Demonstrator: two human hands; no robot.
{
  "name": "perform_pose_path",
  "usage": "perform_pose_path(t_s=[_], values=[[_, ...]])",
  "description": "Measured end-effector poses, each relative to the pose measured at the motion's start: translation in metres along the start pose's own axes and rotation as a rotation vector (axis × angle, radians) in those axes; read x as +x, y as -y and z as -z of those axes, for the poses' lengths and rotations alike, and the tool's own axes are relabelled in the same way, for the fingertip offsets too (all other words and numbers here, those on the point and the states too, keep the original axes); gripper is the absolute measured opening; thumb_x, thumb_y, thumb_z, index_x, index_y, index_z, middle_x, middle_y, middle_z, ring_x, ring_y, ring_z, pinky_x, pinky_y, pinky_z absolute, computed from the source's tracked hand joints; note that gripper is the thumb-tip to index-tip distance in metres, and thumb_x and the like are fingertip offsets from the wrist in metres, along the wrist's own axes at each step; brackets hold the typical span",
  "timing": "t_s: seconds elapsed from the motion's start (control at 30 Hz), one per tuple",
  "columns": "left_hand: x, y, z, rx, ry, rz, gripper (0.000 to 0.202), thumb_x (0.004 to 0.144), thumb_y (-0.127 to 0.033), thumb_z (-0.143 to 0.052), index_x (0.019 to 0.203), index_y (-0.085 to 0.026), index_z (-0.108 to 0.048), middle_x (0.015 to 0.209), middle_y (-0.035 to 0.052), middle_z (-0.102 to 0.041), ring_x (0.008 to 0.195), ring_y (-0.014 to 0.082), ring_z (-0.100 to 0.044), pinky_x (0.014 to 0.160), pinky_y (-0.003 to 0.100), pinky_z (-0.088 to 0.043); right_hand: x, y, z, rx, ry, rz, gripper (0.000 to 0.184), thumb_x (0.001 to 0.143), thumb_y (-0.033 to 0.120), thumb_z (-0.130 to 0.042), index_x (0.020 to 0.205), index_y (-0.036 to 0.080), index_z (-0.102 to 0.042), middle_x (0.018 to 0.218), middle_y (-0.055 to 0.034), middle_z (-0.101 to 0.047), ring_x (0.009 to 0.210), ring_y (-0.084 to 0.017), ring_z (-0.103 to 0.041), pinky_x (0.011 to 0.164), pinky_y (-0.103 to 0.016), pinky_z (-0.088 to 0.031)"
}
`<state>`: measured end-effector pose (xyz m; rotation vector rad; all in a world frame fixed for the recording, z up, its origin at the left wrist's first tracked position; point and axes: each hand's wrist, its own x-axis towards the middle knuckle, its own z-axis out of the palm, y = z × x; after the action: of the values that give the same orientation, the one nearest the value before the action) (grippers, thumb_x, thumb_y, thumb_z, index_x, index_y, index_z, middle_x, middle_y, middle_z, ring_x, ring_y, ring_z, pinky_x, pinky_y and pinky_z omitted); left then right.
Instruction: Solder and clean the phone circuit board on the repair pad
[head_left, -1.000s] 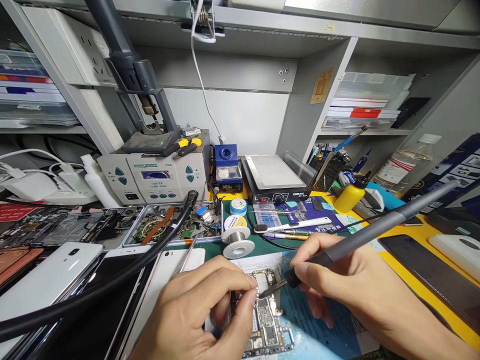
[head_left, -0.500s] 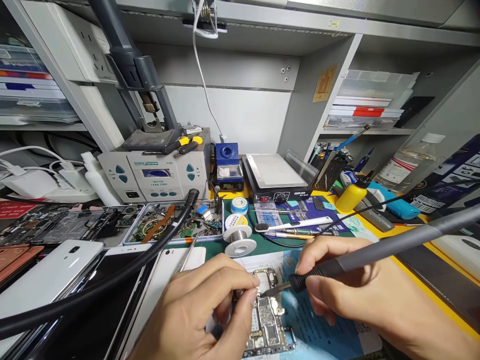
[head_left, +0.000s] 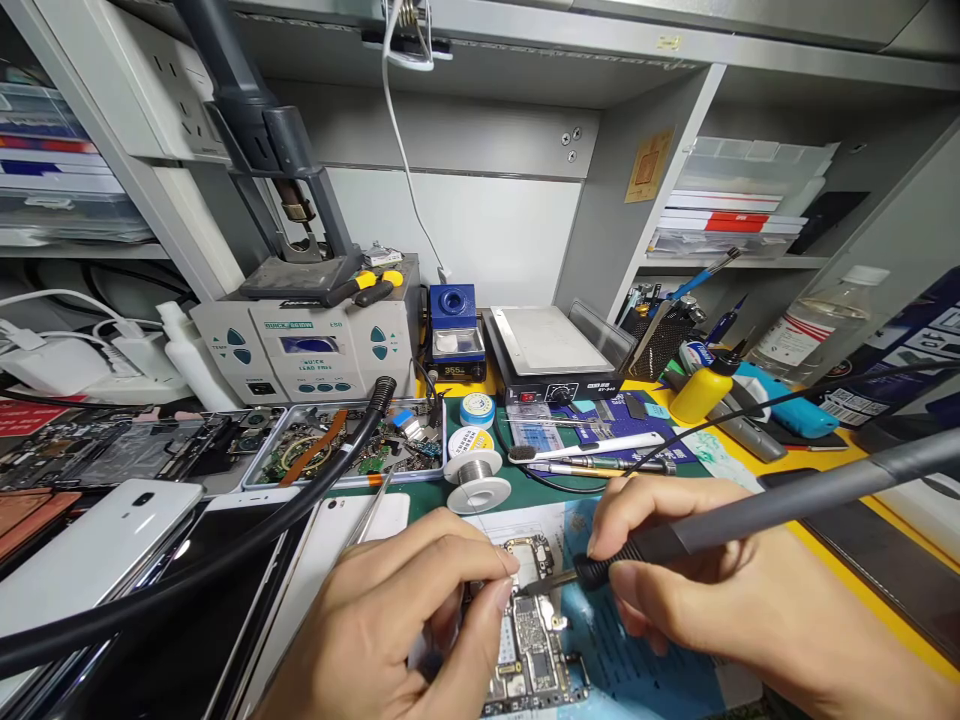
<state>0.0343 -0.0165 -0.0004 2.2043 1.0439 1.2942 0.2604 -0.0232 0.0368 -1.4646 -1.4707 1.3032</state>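
My right hand (head_left: 675,580) grips a soldering iron (head_left: 720,535) by its black ribbed section, the grey handle slanting up to the right. The iron's tip reaches the upper middle of a phone circuit board (head_left: 536,640). My left hand (head_left: 405,610) is closed, thumb and forefinger pinched together beside the tip over the board's left edge; what they hold is too small to make out. Metal tweezers (head_left: 371,508) show behind my left hand, their lower part hidden by it. Beneath the board is a blue-and-white sheet (head_left: 607,620).
A solder spool (head_left: 478,485) stands beyond my left hand. Phones (head_left: 105,540) lie at the left, crossed by a black hose (head_left: 247,540). Behind are a tray of parts (head_left: 259,465), a hot-air station (head_left: 307,345), a heating plate (head_left: 555,345), a white brush (head_left: 600,447) and a yellow bottle (head_left: 701,390).
Both hands stay almost in place, the iron's tip still at the board. The iron's grey handle sits slightly lower at the right. The view has shifted a little.
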Motion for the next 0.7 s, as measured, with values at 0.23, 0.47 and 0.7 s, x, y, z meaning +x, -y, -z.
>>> perform_pose_path(t_s=[0.23,0.47,0.7], values=[[-0.0022,0.0005,0.0003,0.001,0.001,-0.008,0.020,0.089,-0.006,-0.057,0.092,-0.024,-0.065,0.074,-0.0043,-0.063,0.058,0.0091,-0.058,0.053,0.021,-0.045,0.0029,0.0020,-0.0018,0.027,-0.003,-0.032,0.012,0.074,0.008,-0.067,0.078,0.019,-0.066,0.062,0.0040,-0.061,0.052,-0.012,-0.058,0.049,-0.023,-0.046],[-0.0013,0.0013,0.0015,0.005,0.020,-0.006,0.020,0.089,-0.006,-0.058,0.093,-0.024,-0.066,0.074,-0.0046,-0.062,0.057,0.0083,-0.056,0.052,0.021,-0.043,0.0022,0.0023,-0.0015,0.053,-0.003,-0.058,0.009,0.075,0.011,-0.068,0.078,0.019,-0.065,0.055,0.0034,-0.063,0.048,-0.011,-0.054,0.047,-0.021,-0.043],[-0.0005,-0.0015,0.0019,0.032,0.026,-0.018,0.018,0.090,-0.007,-0.057,0.092,-0.023,-0.064,0.072,-0.0053,-0.061,0.054,0.0061,-0.051,0.050,0.018,-0.039,0.0034,0.0015,-0.0065,0.099,-0.028,-0.100,0.015,0.078,0.030,-0.074,0.079,0.019,-0.064,0.051,0.0027,-0.060,0.046,-0.012,-0.052,0.045,-0.022,-0.045]])
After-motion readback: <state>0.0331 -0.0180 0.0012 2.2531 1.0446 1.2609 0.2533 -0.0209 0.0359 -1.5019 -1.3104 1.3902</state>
